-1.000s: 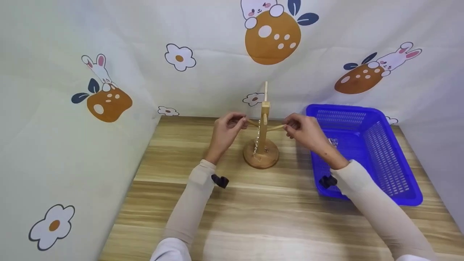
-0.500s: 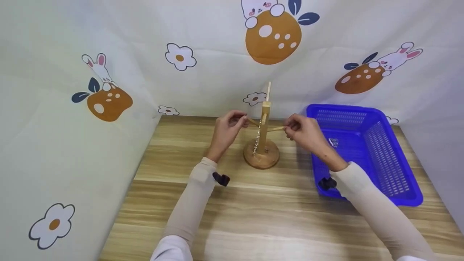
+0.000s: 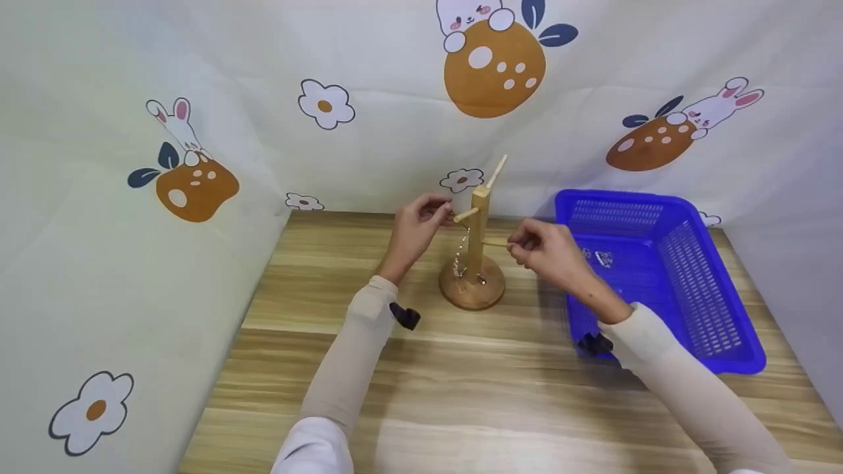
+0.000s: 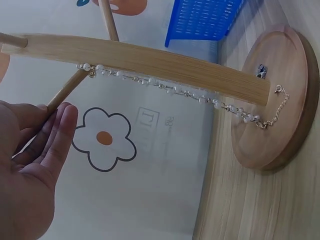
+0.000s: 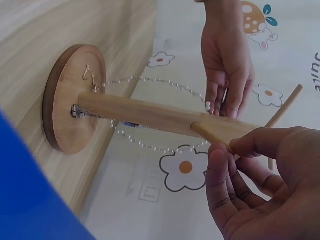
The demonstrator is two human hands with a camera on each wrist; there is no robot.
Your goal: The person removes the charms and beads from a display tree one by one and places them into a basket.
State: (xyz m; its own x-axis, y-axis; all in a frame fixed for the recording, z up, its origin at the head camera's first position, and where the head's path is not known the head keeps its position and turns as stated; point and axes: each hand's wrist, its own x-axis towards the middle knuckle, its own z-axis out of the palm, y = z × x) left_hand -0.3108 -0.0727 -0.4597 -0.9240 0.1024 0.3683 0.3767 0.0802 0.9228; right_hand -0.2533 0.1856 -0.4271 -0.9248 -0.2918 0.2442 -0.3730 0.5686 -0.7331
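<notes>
Near the far edge of the worktop [image 3: 276, 368], beside the blue basket [image 3: 649, 283], the wooden stand [image 3: 477, 253] has just swung round a little, so its front peg [image 3: 466, 215] now angles toward the left hand [image 3: 415, 230]. That hand pinches the left peg [image 4: 70, 91], the right hand [image 3: 550, 249] pinches the right peg [image 3: 495, 243]; the work looks like turning the stand, with the beaded strand [image 4: 187, 93] hanging from the left peg.

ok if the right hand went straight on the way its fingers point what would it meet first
Past the wooden peg it pinches, the right hand would probably meet the upright post first, though depth makes the exact contact spot hard to tell.
</notes>
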